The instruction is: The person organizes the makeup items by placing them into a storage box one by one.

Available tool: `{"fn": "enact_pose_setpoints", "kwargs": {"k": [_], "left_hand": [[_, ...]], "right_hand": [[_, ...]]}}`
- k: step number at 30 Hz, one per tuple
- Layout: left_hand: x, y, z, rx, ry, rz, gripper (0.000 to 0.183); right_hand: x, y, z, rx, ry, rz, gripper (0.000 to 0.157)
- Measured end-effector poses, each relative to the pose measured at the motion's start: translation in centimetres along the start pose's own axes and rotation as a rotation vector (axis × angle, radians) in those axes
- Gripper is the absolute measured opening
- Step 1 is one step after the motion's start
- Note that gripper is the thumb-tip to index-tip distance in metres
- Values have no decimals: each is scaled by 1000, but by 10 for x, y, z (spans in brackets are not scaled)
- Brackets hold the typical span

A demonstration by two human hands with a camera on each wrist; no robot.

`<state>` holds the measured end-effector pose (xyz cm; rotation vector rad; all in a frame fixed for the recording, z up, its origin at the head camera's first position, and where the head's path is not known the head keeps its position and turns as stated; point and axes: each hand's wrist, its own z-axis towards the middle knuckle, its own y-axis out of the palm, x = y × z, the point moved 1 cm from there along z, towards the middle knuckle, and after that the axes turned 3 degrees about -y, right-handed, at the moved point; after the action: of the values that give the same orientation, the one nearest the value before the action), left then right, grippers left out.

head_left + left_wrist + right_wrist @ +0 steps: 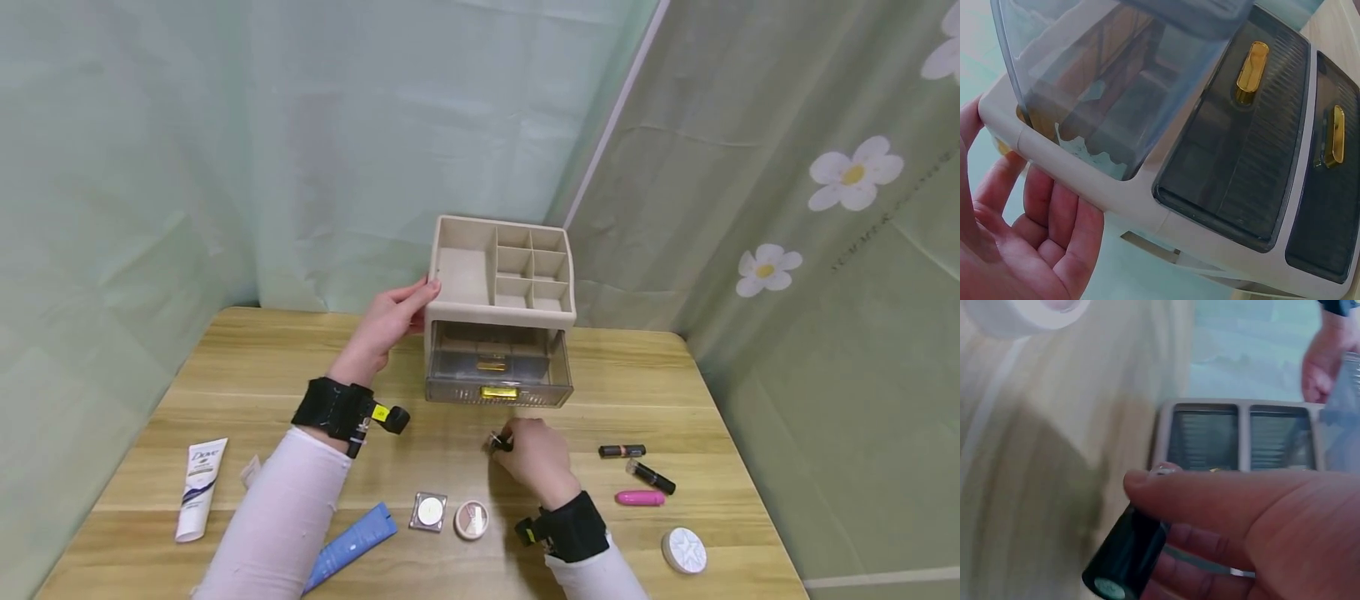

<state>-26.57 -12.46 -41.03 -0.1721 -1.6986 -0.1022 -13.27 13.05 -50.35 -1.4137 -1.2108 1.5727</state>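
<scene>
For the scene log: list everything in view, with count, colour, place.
table: 1, wood, lower half
organizer: 1, beige, back of table
open drawer: 1, grey, organizer's top
shut drawers: 2, dark, below it
white tube: 1, white, left
blue tube: 1, blue, front left
small item: 1, pale, left, partly hidden
square compact: 1, silver, front middle
round compact: 1, pinkish, front middle
lipsticks: 2, black, right
pink tube: 1, pink, right
round case: 1, white, front right
held tube: 1, black, before organizer
curtain: count unclear, green, behind
printed flowers: 3, white and yellow, right
left hand: 1, bare, gripping organizer's left side
right hand: 1, bare, pinching held tube
sleeves: 2, white, forearms
camera straps: 2, black, wrists
</scene>
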Motion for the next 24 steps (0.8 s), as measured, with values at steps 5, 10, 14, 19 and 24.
{"fn": "enact_pose_setpoints", "kwargs": {"k": [5, 10, 14, 19, 24], "left_hand": [[0, 1, 1, 2, -8, -5, 70], [0, 0, 1, 5, -10, -6, 69], [0, 0, 0, 10, -8, -6, 70], [0, 0, 0, 14, -9, -1, 71], [0, 1, 0, 17, -8, 6, 71]], "right_hand": [[-5, -19, -5, -73, -156, 123, 20], [-15, -47, -11, -200, -305, 323, 21], [-25, -72, -15, -214, -370, 438, 22], [-37, -100, -20, -215, -431, 495, 20], [-46, -125, -20, -180, -452, 586, 21]]}}
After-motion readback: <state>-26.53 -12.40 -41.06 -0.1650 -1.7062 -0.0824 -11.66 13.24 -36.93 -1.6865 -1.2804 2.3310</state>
